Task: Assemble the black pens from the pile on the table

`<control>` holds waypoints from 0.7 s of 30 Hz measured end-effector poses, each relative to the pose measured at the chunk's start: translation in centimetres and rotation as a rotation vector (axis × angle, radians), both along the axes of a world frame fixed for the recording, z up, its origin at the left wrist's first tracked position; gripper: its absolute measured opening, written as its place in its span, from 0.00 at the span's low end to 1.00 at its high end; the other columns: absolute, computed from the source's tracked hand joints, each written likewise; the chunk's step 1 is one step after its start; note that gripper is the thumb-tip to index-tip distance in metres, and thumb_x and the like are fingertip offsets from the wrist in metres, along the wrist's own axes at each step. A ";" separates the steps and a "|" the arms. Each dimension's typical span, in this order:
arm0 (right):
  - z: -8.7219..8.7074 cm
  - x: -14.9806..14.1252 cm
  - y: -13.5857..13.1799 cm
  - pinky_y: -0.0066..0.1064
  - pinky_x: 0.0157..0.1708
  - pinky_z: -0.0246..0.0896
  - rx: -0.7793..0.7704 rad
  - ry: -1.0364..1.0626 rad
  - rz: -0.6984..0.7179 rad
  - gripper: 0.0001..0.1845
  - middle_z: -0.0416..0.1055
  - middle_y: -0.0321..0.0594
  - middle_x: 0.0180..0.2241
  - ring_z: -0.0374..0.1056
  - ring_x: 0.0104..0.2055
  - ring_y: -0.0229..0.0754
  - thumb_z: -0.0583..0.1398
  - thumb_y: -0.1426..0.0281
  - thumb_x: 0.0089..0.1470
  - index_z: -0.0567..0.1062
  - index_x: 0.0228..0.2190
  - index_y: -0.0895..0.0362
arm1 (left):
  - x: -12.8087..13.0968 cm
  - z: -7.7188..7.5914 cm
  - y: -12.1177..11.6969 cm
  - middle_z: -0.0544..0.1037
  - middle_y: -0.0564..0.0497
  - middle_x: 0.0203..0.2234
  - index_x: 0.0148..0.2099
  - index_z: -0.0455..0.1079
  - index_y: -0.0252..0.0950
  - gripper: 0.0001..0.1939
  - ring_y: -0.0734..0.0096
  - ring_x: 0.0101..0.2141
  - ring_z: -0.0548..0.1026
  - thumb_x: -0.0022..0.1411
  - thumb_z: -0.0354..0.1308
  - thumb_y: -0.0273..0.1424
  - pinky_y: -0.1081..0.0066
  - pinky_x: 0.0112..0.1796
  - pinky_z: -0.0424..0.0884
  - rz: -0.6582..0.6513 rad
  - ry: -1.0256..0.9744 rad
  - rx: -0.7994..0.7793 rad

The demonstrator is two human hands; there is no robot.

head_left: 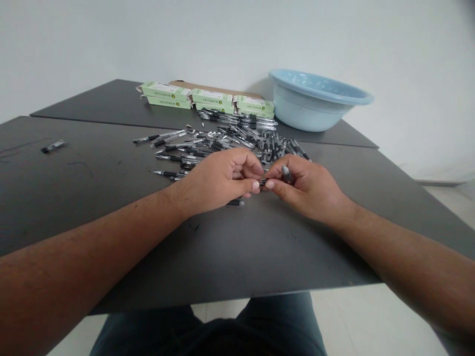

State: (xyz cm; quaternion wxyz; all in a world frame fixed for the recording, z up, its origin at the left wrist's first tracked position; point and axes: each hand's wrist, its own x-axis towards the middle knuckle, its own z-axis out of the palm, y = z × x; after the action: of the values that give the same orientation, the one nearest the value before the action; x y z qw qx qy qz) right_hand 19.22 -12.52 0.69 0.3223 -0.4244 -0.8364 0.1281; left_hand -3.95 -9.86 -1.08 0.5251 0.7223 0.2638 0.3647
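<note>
Over the near side of the pen pile, my left hand (222,180) and my right hand (309,185) meet fingertip to fingertip. Both pinch a small dark piece (262,182) between thumb and forefinger; its kind is too small to make out. A pen (286,174) with a grey, clear end pokes up from between the fingers of my right hand, its other end hidden. Many clear-and-black gel pens (237,136) lie heaped just beyond my hands. Part of one more pen (236,202) shows below my left fingers.
Several green-and-white boxes (168,96) stand stacked in pairs behind the pens, with brown cardboard (218,89) behind them. A light blue basin (311,106) sits at the back right. One short clear-and-black piece (54,146) lies far left on the dark table (230,267).
</note>
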 end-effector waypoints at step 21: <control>0.3 0.4 -0.1 0.30 0.33 0.63 -0.072 -0.045 0.057 0.08 0.82 0.37 0.36 0.75 0.35 0.41 0.64 0.64 0.64 0.81 0.40 0.54 | 0.0 0.2 0.7 0.79 0.53 0.27 0.42 0.71 0.35 0.08 0.71 0.29 0.81 0.62 0.67 0.29 0.72 0.32 0.78 0.155 -0.074 0.111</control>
State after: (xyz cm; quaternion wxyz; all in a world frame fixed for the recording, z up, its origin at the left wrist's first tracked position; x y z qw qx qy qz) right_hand 19.62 -12.58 1.02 0.2840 -0.4144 -0.8502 0.1575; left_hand -3.97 -9.12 -0.85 0.4637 0.7139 0.2788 0.4446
